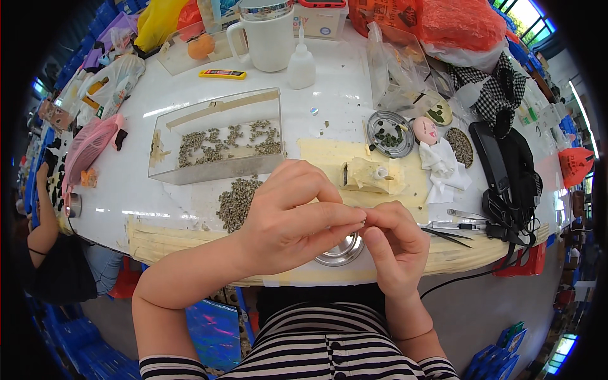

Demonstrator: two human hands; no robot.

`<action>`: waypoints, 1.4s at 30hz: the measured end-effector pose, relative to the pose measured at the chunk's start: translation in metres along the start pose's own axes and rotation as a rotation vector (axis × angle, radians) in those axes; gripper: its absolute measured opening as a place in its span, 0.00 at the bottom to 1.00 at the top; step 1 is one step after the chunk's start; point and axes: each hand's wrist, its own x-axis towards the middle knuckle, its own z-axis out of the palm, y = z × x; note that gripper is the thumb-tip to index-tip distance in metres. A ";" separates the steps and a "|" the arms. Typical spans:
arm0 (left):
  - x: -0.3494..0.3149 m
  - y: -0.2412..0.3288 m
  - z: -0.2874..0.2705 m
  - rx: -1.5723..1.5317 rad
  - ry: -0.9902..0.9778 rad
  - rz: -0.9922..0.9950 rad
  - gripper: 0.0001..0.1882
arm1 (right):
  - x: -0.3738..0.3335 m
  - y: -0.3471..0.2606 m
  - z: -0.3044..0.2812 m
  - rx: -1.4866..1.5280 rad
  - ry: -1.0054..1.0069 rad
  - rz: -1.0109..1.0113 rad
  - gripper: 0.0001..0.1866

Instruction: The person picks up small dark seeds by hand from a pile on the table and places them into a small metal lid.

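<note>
My left hand [294, 218] and my right hand [398, 244] meet above the table's front edge, fingertips pressed together. Whatever sits between them is too small or hidden to name. Below the fingers is a round shiny metal dish [345, 254], partly covered by my hands. Beside my left wrist lies a heap of small grey-green pieces [235, 204]. More such pieces are spread inside a clear rectangular box [218, 172] behind it. Beyond my fingertips stands a small block wrapped in masking tape [368, 175], with a pale round piece on top.
Behind are a white mug [269, 47], a white squeeze bottle [301, 68] and a yellow cutter [223, 74]. To the right lie a round dish with dark green bits [390, 134], white tissue [443, 166], tweezers [448, 237] and a black bag [516, 180]. Another person's arm [44, 218] shows at left.
</note>
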 end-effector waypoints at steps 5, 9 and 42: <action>0.000 0.000 -0.001 0.019 -0.010 -0.013 0.15 | 0.016 -0.005 -0.013 -0.488 0.182 -0.268 0.12; 0.001 0.000 0.000 0.015 -0.006 -0.025 0.16 | 0.034 -0.005 -0.021 -0.832 0.257 -0.425 0.12; 0.002 0.000 0.000 -0.011 -0.017 -0.065 0.14 | 0.018 0.005 -0.014 -0.225 0.197 -0.456 0.08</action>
